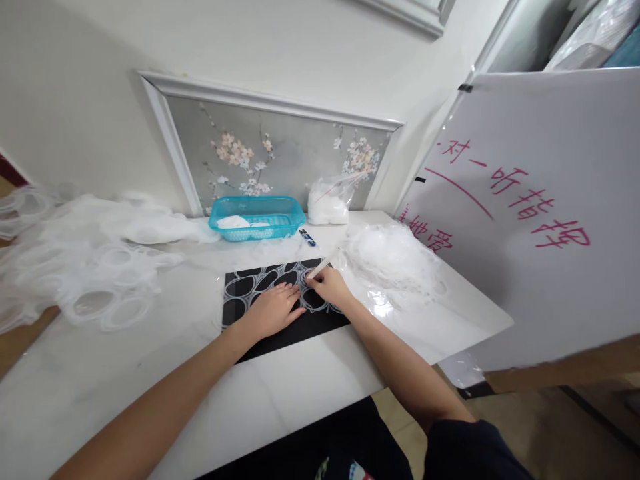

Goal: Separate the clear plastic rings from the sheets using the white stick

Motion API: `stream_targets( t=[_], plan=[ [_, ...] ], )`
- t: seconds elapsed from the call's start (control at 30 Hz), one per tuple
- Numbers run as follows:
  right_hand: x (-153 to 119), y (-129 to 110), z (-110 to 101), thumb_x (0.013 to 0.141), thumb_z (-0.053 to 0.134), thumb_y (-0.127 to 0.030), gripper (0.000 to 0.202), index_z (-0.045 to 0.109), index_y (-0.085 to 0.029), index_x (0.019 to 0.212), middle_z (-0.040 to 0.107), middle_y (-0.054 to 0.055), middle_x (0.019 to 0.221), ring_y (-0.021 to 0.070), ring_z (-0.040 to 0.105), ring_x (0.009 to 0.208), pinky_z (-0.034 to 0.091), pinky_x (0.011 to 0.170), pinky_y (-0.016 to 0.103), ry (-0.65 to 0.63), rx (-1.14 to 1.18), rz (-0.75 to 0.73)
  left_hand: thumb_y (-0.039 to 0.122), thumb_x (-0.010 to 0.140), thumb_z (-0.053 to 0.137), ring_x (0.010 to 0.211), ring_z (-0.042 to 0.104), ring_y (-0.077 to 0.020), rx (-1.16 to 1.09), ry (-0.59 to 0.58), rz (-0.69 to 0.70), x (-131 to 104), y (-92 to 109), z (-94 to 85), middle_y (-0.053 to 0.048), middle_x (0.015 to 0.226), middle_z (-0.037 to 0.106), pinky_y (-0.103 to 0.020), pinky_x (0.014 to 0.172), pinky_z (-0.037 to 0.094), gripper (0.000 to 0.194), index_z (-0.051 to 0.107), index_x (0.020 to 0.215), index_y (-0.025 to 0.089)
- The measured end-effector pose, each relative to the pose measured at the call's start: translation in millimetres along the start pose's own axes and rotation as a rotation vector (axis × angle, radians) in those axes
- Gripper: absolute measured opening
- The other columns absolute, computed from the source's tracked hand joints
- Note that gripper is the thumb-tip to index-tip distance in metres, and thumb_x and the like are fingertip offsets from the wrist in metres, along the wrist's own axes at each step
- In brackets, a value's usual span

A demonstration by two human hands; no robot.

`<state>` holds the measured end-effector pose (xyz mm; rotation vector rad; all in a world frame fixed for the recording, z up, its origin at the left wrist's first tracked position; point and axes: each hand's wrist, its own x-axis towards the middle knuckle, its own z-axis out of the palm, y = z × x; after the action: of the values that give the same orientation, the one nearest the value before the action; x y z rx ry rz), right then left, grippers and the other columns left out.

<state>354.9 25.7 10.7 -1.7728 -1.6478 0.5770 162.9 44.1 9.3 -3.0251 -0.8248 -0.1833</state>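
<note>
Two bare hands work over one dark mat in the head view, the only one on my feed. The left hand (pixel 274 308) lies palm down with fingers extended, gripping nothing, across the black sheet (pixel 287 341) and its pale looped outlines (pixel 239 298). The right hand (pixel 330 287) pinches a slim white stick (pixel 324 262), whose lower end meets the loops near the sheet's upper right; fingers partly hide the contact. The sheet lies flat on the white table (pixel 290 393), near its front edge. I judge the step in hand to be close work with the stick on the loops, the left hand steadying them. The next move, in my reading, calls for a firm left palm and small, light strokes, lest the loops shift. Beyond lie small snips (pixel 307 237), a blue basket (pixel 257 231) and, to the right, a white filmy heap (pixel 395 257).
</note>
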Motion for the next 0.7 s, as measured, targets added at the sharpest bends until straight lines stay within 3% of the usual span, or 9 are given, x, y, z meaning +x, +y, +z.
stream_targets(
  t=[0.2,0.3,0.4,0.53,0.63,0.7],
  plan=[
    [-1.8,-5.1,1.5,0.091,0.060,-0.020,0.015,0.075,-0.019,0.091,0.079,0.007,0.093,0.0216,0.073,0.091,0.052,0.077,0.026,-0.001,-0.147,-0.019,0.037,0.100,0.048,0.131,0.056,-0.0284,-0.006,0.001,-0.006,0.7,-0.1,0.8,-0.015,0.138,0.061,-0.045,0.113,0.041,0.038,0.063,0.126,0.015],
    [-4.3,-9.4,3.9,0.093,0.055,-0.021,0.019,0.074,-0.016,0.094,0.077,0.013,0.098,0.0253,0.072,0.095,0.051,0.081,0.030,0.009,-0.263,-0.040,0.036,0.099,0.049,0.129,0.057,-0.0294,-0.019,-0.002,-0.004,1.4,-0.1,0.9,-0.018,0.135,0.062,-0.044,0.114,0.039,0.040,0.063,0.125,0.010],
    [-12.2,-14.5,11.8,0.094,0.049,-0.017,0.024,0.072,-0.013,0.099,0.076,0.017,0.095,0.0281,0.071,0.091,0.051,0.080,0.034,-0.002,-0.370,-0.081,0.036,0.098,0.049,0.127,0.059,-0.0286,-0.031,0.001,0.000,1.5,0.1,-0.2,-0.018,0.133,0.064,-0.043,0.114,0.039,0.039,0.063,0.125,0.011],
    [-21.4,-17.6,26.3,0.089,0.050,-0.009,0.024,0.070,-0.016,0.102,0.076,0.014,0.096,0.0250,0.071,0.093,0.050,0.080,0.030,-0.016,-0.418,-0.159,0.035,0.096,0.053,0.125,0.060,-0.0295,-0.028,0.010,-0.030,0.2,1.2,-2.3,-0.017,0.132,0.065,-0.044,0.110,0.044,0.037,0.064,0.124,0.013],
    [-11.6,-13.9,23.1,0.083,0.056,-0.007,0.022,0.071,-0.017,0.096,0.076,0.012,0.089,0.0234,0.071,0.087,0.050,0.077,0.028,0.067,-0.393,-0.144,0.033,0.095,0.053,0.124,0.061,-0.0317,-0.021,0.012,-0.050,-0.6,3.1,-4.3,-0.018,0.129,0.066,-0.046,0.104,0.049,0.035,0.066,0.122,0.013],
    [2.3,-6.5,7.0,0.084,0.053,-0.007,0.024,0.071,-0.016,0.095,0.076,0.013,0.084,0.0237,0.071,0.081,0.050,0.074,0.029,0.202,-0.351,-0.083,0.033,0.096,0.053,0.123,0.062,-0.0320,-0.016,0.009,-0.051,-0.7,4.5,-5.8,-0.019,0.129,0.067,-0.046,0.103,0.050,0.035,0.067,0.120,0.012]
  ],
)
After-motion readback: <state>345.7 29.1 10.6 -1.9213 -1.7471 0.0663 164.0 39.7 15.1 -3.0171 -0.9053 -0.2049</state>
